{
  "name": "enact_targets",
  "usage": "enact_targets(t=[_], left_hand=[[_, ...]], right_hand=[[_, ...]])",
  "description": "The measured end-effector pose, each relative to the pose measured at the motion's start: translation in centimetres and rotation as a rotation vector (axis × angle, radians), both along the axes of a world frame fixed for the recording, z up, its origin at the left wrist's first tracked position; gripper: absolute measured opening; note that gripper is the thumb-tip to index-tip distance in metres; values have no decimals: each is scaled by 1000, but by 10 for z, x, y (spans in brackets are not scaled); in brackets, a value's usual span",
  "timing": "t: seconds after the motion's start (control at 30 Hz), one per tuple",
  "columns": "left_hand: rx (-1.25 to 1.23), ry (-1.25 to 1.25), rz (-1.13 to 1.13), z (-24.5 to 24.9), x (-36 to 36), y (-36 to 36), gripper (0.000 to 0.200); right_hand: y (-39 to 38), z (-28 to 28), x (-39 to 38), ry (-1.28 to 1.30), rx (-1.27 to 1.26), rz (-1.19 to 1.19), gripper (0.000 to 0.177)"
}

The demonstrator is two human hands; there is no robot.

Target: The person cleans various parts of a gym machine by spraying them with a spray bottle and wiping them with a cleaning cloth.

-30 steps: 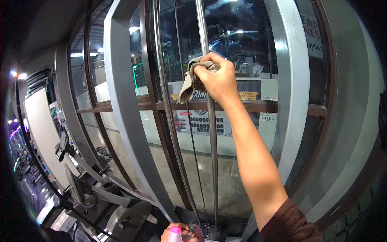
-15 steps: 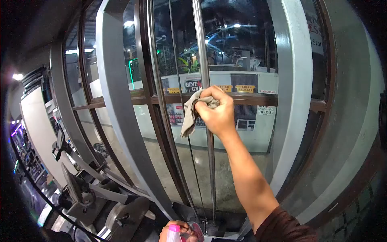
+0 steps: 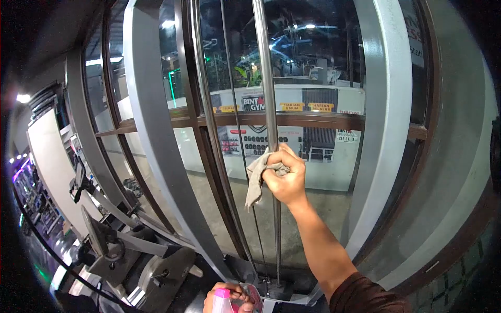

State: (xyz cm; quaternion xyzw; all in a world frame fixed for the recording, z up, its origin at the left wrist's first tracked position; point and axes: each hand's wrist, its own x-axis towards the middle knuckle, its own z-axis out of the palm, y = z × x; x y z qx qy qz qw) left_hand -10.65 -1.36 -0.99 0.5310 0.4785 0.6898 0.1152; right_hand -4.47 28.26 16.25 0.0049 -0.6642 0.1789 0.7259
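A grey-beige cloth (image 3: 255,180) is bunched in my right hand (image 3: 287,175), whose fingers are closed with it around the right chrome guide rod (image 3: 267,78). One end of the cloth hangs down to the left. At the bottom edge, my left hand (image 3: 212,301) is wrapped around a spray bottle (image 3: 223,294) with a pink tip and a see-through body; the frame cuts off its lower part. Left of my right hand run a thin cable (image 3: 237,112) and a second chrome rod (image 3: 207,104).
Grey uprights (image 3: 399,104) of the machine frame flank the rods. Behind them stands a brown-framed glass wall (image 3: 318,122), with a white counter (image 3: 318,175) beyond it. An exercise bike (image 3: 112,245) is at lower left, and a curved grey wall (image 3: 454,172) rises at right.
My right hand has slid down the rod with the cloth. My left hand stays low with the spray bottle, and the view has shifted slightly.
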Motion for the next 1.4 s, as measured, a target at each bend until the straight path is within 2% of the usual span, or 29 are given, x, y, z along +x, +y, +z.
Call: enact_targets(t=[0.13,0.33,0.53,0.73,0.83,0.93,1.13,1.23,1.33,1.4], left_hand=[[14,-148,-50,-1,4,-2,55],[53,39,-4,17,5,-1,55],[48,-84,-79,11,7,1,55],[62,-66,-96,2,4,4,59],[-2,76,-41,2,0,-1,58],[39,158,-68,7,-3,1,56],[-42,30,-35,-7,-1,-3,56],[0,-96,-95,-11,6,-5,56],[-3,-141,-103,-1,9,-8,56],[-10,-76,-93,-4,7,-11,56]], right_hand=[[-2,-15,2,-26,-17,9,12],[-3,-37,4,-38,-31,25,13],[-6,-62,5,-39,-75,44,15],[-2,-93,10,-97,-46,41,17],[0,-112,9,-97,-67,9,15],[-6,-125,11,-111,-109,-5,12],[-5,-162,11,-144,-90,-46,10],[-7,-183,14,-181,-112,-67,12],[-11,-205,16,-219,-184,-54,15],[-14,-219,16,-248,-192,-84,17]])
